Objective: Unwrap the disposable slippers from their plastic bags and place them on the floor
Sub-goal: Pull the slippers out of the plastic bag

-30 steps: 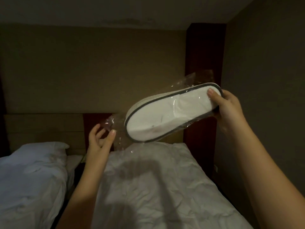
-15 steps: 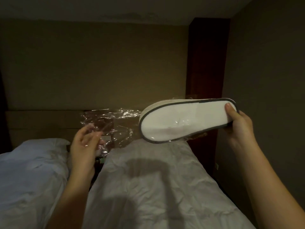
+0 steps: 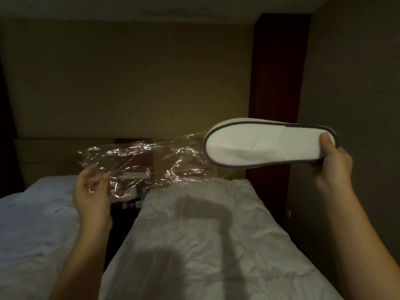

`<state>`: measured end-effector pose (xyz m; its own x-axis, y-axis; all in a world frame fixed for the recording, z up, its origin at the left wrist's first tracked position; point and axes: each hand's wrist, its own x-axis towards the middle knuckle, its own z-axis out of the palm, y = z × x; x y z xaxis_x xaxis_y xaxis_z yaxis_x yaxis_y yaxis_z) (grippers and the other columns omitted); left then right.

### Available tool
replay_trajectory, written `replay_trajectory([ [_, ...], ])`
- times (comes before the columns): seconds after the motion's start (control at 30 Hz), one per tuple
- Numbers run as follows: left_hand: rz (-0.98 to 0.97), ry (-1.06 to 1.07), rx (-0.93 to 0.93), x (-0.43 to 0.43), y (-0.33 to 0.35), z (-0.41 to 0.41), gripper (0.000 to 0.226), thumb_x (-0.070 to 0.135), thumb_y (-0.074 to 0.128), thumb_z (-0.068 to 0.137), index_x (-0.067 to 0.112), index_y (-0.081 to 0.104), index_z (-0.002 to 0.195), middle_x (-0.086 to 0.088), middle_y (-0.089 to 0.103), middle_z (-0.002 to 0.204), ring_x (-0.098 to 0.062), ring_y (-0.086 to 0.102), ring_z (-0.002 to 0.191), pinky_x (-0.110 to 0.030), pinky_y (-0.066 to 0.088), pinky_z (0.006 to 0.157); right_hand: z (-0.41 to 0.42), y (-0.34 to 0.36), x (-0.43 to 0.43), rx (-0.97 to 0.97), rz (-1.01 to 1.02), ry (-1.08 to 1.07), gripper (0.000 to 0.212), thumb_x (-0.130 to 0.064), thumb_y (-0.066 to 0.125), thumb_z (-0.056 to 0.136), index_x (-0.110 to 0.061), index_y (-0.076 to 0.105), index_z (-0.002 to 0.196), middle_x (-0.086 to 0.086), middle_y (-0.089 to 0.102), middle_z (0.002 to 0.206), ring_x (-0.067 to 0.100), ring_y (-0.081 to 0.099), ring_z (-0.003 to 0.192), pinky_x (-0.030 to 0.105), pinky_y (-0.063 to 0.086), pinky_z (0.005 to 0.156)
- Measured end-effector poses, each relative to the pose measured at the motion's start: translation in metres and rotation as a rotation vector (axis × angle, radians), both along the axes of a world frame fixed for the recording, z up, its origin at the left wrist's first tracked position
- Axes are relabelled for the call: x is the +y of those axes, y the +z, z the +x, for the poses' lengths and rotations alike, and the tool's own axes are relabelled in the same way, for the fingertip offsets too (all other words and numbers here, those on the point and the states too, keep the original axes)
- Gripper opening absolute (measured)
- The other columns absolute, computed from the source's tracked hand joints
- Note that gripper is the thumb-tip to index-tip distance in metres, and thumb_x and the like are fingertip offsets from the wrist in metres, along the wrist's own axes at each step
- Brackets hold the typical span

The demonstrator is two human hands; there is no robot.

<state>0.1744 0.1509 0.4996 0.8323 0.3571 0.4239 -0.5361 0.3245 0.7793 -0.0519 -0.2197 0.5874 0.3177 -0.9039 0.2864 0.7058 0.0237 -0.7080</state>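
White disposable slippers (image 3: pixel 255 146) with a dark grey rim are held flat in the air at the right, sole side toward me, free of the bag. My right hand (image 3: pixel 331 163) grips their right end, thumb on top. A clear crinkled plastic bag (image 3: pixel 140 163) stretches out to the left of the slippers, its right end just short of the toe. My left hand (image 3: pixel 93 191) pinches the bag's left end. Both hands are raised above the beds.
Below lie two beds with white covers, one in the middle (image 3: pixel 205 245) and one at the left (image 3: pixel 32 224), with a dark gap and a nightstand (image 3: pixel 127 211) between them. A headboard (image 3: pixel 54 156) and beige wall stand behind, a dark red panel (image 3: pixel 279 83) at right.
My hands have moved apart: the right drew the slippers rightward out of the bag, while the left pulled the bag left. The slippers have levelled out from a tilted pose.
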Motion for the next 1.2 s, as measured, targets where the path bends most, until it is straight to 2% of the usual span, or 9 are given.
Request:
replay_trajectory([
  [0.17, -0.064, 0.091, 0.065, 0.007, -0.01, 0.009, 0.035, 0.017, 0.059, 0.09, 0.031, 0.06, 0.122, 0.0, 0.059, 0.103, -0.012, 0.059, 0.086, -0.021, 0.051, 0.067, 0.009, -0.009, 0.009, 0.043, -0.017, 0.016, 0.011, -0.025, 0.063, 0.091, -0.02, 0.059, 0.101, -0.003, 0.065, 0.103, 0.011, 0.064, 0.094, 0.022, 0.055, 0.066],
  [0.3, -0.03, 0.152, 0.048, 0.01, -0.012, 0.011, 0.03, 0.017, 0.053, 0.093, 0.029, 0.064, 0.119, -0.002, 0.064, 0.107, -0.007, 0.061, 0.083, -0.017, 0.053, 0.068, 0.016, -0.014, 0.015, 0.068, -0.025, 0.043, 0.011, -0.024, 0.063, 0.091, -0.02, 0.059, 0.101, -0.001, 0.065, 0.106, 0.016, 0.064, 0.1, 0.026, 0.056, 0.074],
  [0.47, 0.048, 0.179, 0.064, 0.011, -0.017, 0.014, 0.028, 0.015, 0.051, 0.096, 0.027, 0.067, 0.115, -0.006, 0.067, 0.117, -0.024, 0.063, 0.104, -0.04, 0.052, 0.091, 0.021, -0.017, 0.02, 0.077, -0.014, 0.045, 0.038, -0.025, 0.064, 0.091, -0.01, 0.056, 0.125, 0.006, 0.064, 0.12, 0.021, 0.062, 0.111, 0.031, 0.056, 0.085],
  [0.7, 0.343, 0.177, 0.134, 0.012, -0.033, 0.019, 0.035, -0.006, 0.043, 0.086, 0.018, 0.068, 0.082, -0.022, 0.065, 0.11, -0.037, 0.062, 0.094, -0.043, 0.05, 0.082, 0.021, -0.012, 0.029, 0.066, -0.043, 0.088, 0.012, -0.022, 0.062, 0.093, -0.016, 0.06, 0.103, 0.0, 0.065, 0.102, 0.019, 0.062, 0.104, 0.031, 0.056, 0.085],
  [0.87, 0.622, -0.054, 0.228, -0.022, -0.028, 0.0, 0.038, 0.035, 0.038, 0.096, 0.008, 0.064, 0.09, -0.021, 0.062, 0.111, -0.034, 0.061, 0.093, -0.054, 0.05, 0.088, 0.033, -0.014, 0.042, 0.083, -0.058, 0.096, 0.023, -0.022, 0.063, 0.092, -0.013, 0.057, 0.113, 0.001, 0.065, 0.103, 0.019, 0.063, 0.101, 0.034, 0.055, 0.087],
  [1.0, 0.541, -0.36, 0.193, -0.058, -0.01, -0.04, 0.082, 0.072, 0.022, 0.089, 0.015, 0.07, 0.054, -0.004, 0.071, 0.058, -0.022, 0.066, 0.063, -0.037, 0.049, 0.072, 0.044, -0.018, 0.054, 0.085, -0.08, 0.125, 0.026, -0.023, 0.064, 0.09, -0.011, 0.061, 0.114, 0.001, 0.066, 0.1, 0.016, 0.063, 0.094, 0.031, 0.055, 0.081],
  [1.07, 0.324, -0.576, 0.225, -0.071, -0.006, -0.052, 0.091, 0.09, 0.032, 0.065, 0.013, 0.077, 0.088, -0.01, 0.076, 0.079, -0.022, 0.072, 0.072, -0.035, 0.054, 0.068, 0.047, -0.02, 0.06, 0.089, -0.098, 0.144, 0.014, -0.023, 0.065, 0.09, -0.015, 0.064, 0.102, 0.0, 0.067, 0.096, 0.015, 0.063, 0.091, 0.032, 0.054, 0.081],
  [1.13, 0.213, -0.699, 0.233, -0.077, -0.008, -0.053, 0.103, 0.094, 0.043, 0.054, 0.023, 0.062, 0.126, -0.012, 0.073, 0.108, -0.025, 0.071, 0.094, -0.038, 0.057, 0.075, 0.048, -0.022, 0.064, 0.081, -0.1, 0.156, 0.009, -0.024, 0.065, 0.09, -0.019, 0.063, 0.097, -0.001, 0.067, 0.096, 0.014, 0.064, 0.089, 0.031, 0.054, 0.079],
  [1.2, 0.282, -0.726, 0.188, -0.076, -0.01, -0.056, 0.094, 0.092, 0.05, 0.058, 0.033, 0.056, 0.131, -0.017, 0.068, 0.118, -0.034, 0.065, 0.109, -0.047, 0.056, 0.085, 0.046, -0.023, 0.064, 0.07, -0.097, 0.162, 0.011, -0.024, 0.065, 0.09, -0.018, 0.063, 0.099, 0.0, 0.067, 0.098, 0.014, 0.064, 0.091, 0.032, 0.054, 0.08],
])
